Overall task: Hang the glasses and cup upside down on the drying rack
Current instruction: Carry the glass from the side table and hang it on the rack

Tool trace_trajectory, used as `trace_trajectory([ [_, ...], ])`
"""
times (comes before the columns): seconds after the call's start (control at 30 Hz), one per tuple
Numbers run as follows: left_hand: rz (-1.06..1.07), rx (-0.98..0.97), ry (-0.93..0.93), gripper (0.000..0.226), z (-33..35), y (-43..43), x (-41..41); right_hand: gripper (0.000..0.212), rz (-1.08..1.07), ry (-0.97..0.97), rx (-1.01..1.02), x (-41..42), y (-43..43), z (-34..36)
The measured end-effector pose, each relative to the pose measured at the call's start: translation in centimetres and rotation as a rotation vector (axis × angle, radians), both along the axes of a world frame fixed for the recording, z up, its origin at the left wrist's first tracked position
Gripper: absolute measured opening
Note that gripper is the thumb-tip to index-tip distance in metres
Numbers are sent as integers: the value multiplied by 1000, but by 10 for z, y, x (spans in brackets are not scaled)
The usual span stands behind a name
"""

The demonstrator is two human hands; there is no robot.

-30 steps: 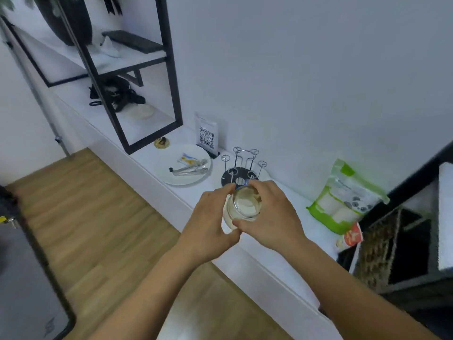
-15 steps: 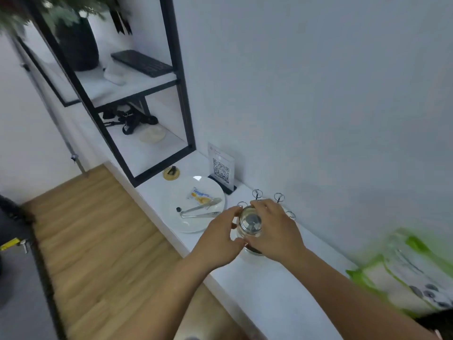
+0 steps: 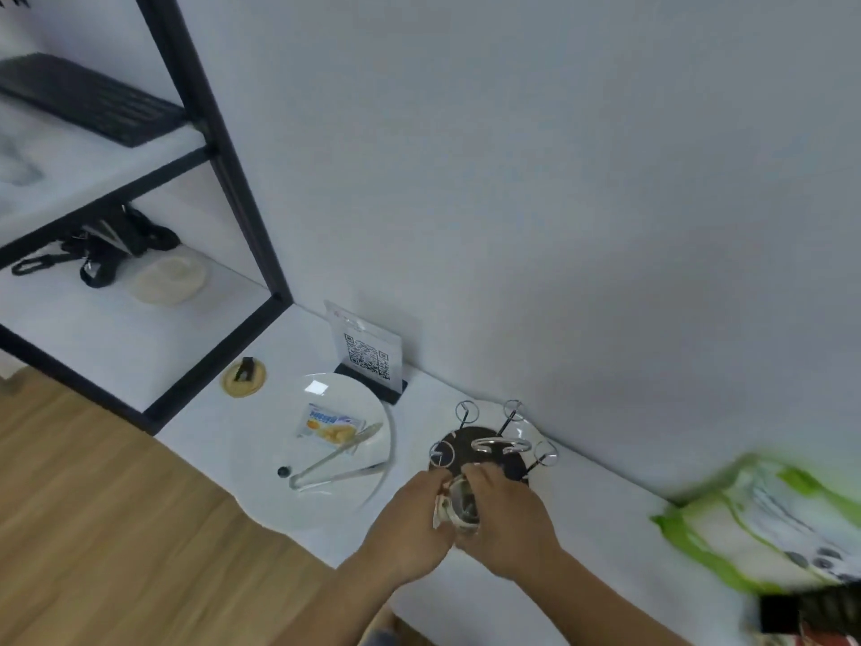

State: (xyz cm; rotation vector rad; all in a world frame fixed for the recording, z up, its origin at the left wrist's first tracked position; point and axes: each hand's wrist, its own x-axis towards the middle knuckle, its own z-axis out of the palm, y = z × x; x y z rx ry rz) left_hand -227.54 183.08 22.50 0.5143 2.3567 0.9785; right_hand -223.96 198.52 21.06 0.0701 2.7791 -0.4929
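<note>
Gripping 1 glass point(image 3: 459, 503), both hands' fingers point(image 3: 484, 477) hover at the drying rack point(image 3: 484, 452), beside a plate point(image 3: 368, 403).

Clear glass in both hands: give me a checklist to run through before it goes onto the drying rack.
1. Grip: left hand and right hand both wrap the clear glass. Ok.
2. Glass turned mouth down: blurred and mostly covered by fingers. Cannot tell.
3. Free pegs on the black round-based wire drying rack: the four looped pegs in view are bare. Ok.
4. Glass lined up over a peg: it sits at the rack's near edge, not over any visible peg. Not ok.
5. Neighbours: the white round plate with metal tongs lies just left of the rack, apart from the hands. Ok.
</note>
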Motion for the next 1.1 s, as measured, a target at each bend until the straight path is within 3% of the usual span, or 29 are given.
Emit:
trace_trajectory([
  [0.3,-279,-126,-47,23,-19,6,-44,71,-89,-76,170,-7,-14,-22],
  [0.5,-351,-125,-55,24,-22,4,-51,85,-86,-137,270,-5,-16,-24],
  [0.63,-406,-78,-46,29,-15,3,-62,93,-115,-159,216,-6,-16,-10],
  [0.73,-437,-27,-21,23,-1,11,-80,80,-178,-81,160,-10,-11,11],
  [0.83,-376,38,-26,36,19,22,-103,67,-256,68,111,-9,1,41],
  [1.1,-304,327,18,33,75,53,-120,60,-469,294,128,19,37,122],
])
